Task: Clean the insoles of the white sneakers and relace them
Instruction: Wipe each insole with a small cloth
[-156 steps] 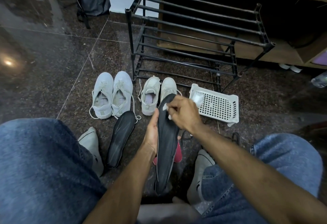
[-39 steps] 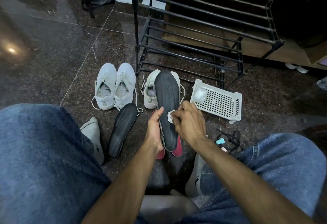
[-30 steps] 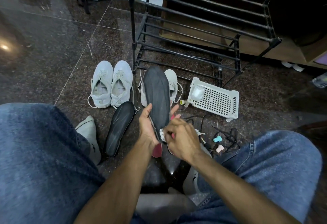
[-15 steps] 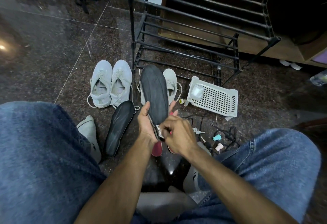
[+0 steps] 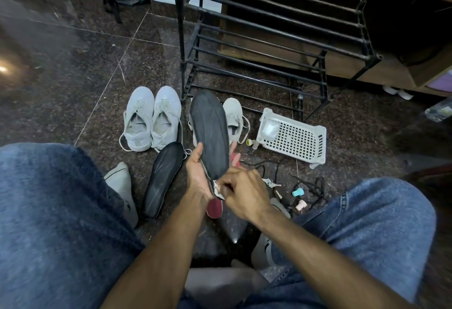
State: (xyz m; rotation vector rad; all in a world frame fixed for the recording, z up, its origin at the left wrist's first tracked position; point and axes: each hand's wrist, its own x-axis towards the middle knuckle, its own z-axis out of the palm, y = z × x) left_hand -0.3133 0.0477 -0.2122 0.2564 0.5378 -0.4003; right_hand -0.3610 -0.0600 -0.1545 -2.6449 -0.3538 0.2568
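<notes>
The left hand (image 5: 198, 174) grasps the black insole (image 5: 209, 135) near its heel, long axis toward 12 o'clock, while the right hand (image 5: 241, 192), nearer that heel, pinches a white wipe (image 5: 218, 190) against it; a second insole (image 5: 163, 178) lies at 9 o'clock, and three white sneakers (image 5: 153, 118) show plainly.

Floor (image 5: 73, 69): we see dark speckled stone tiles with pale joints.
Centre: a pair of white sneakers (image 5: 152, 118) stands side by side; just right, another white sneaker (image 5: 234, 118).
Below them: a black insole (image 5: 162, 178) lies flat.
Right of centre: a white perforated basket (image 5: 293, 137) lies by loose black laces (image 5: 315, 186).
Top: a black metal rack (image 5: 269, 47) stands.
</notes>
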